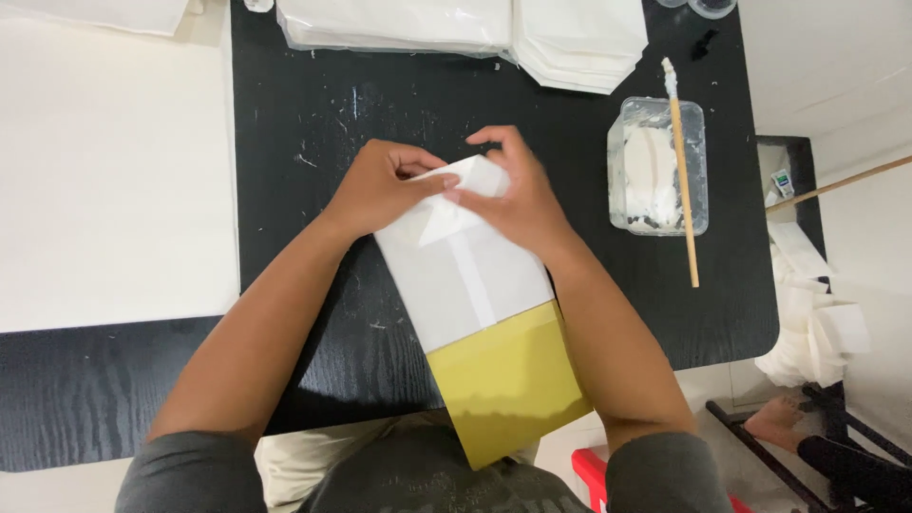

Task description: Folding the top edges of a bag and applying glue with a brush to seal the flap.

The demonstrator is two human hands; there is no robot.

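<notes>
- Head view: a black table [313, 123], flecked with white smears, fills the middle of the scene, with a pale surface to its left.
- A stack of folded white paper pieces [456, 27] lies along the table's far edge, well apart from the hands.
- A white paper bag [461, 275] slid over a yellow board [508, 380] lies flat and tilted on the table in front of the person; the yellow end juts past the near table edge, over the person's lap.
- A loose heap of white paper scraps [817, 332] sits off the table's right edge, near a bare foot on the floor.
- A clear plastic tub of white paste [657, 176] stands on the table to the right of the bag, near the right hand but not touching it.
- The left hand [380, 185] presses on the bag's far end, fingers curled over the folded flap.
- The right hand [518, 195] pinches the same folded flap from the other side, thumb and fingertips closed on the paper.
- A wooden-handled brush [682, 161] rests across the tub, its white-coated tip pointing away from the person.
</notes>
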